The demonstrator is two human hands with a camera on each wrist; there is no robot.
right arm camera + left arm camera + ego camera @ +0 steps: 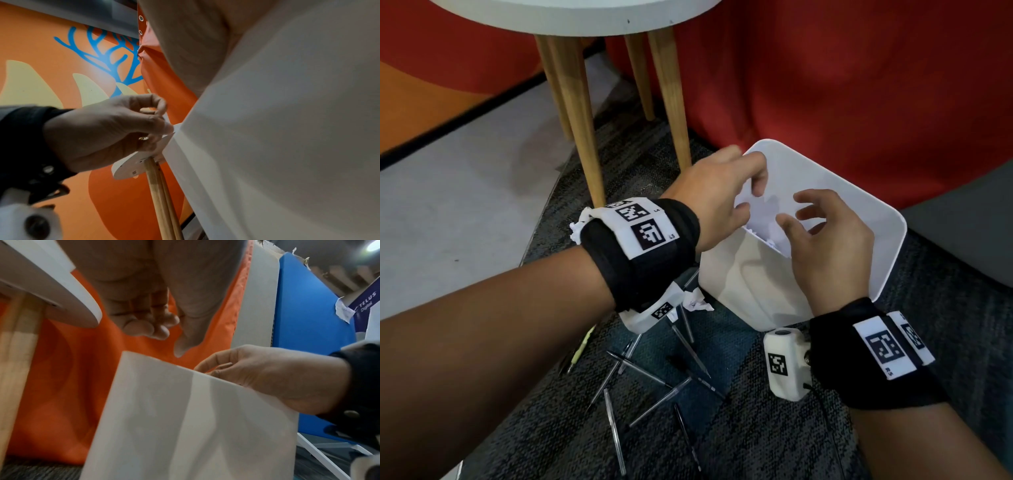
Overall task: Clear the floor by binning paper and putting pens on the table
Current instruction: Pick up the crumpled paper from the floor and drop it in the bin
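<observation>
1. Over the bin (873, 260) mouth: both my hands, left hand (719, 202) at the near-left rim, right hand (825, 246) over the near wall.
2. Left fingers loosely bent, spread, nothing held as far as the head view shows. In the right wrist view the thumb and forefinger sit close together at the rim; whether they touch the rim I cannot tell.
3. Right fingers (808, 205) loosely bent and apart, empty.
4. White paper already lies inside the bin, below the fingers; details washed out.
5. Left to bin: a crumpled paper ball (697, 303) on the carpet (756, 428) just beside the bin's near-left corner, another paper wad (577, 229) peeking out behind my left wrist strap.
6. Pens (650, 377) are scattered on the carpet, nearer me than the bin, below my left forearm, long axes crossing every way. A yellow-green pen (582, 346) lies further left.
7. Table (585, 17) stands beyond and left of the bin.
8. Judgement: next pickup lies down and back toward me; the left hand is nearer both the paper ball and the pens. Reach should come in across a pen's long axis.
</observation>
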